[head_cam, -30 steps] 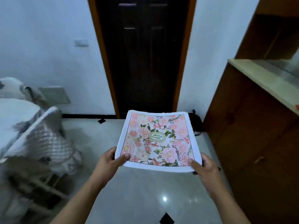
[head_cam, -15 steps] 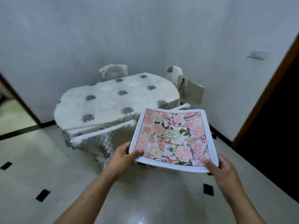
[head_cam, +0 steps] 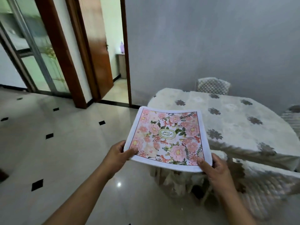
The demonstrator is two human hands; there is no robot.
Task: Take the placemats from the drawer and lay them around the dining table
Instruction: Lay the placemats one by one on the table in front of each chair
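Observation:
I hold a square placemat (head_cam: 168, 137) with pink flowers and a white border flat in front of me, above the floor. My left hand (head_cam: 119, 154) grips its near left corner and my right hand (head_cam: 215, 172) grips its near right corner. Whether more placemats lie under the top one I cannot tell. The dining table (head_cam: 230, 120), oval and draped in a white cloth with grey flowers, stands just beyond and to the right of the placemat. The drawer is out of view.
Covered chairs stand around the table: one at the far side (head_cam: 212, 86), one at the near right (head_cam: 266, 189), one at the right edge (head_cam: 292, 117). An open wooden door (head_cam: 95, 51) and a glass sliding door (head_cam: 35, 51) lie to the left. Glossy tiled floor (head_cam: 56, 151) spreads left.
The view has swung left from the dark door and cabinet across the wall. The table now lies close on my right. Both hands keep the same hold on the placemat.

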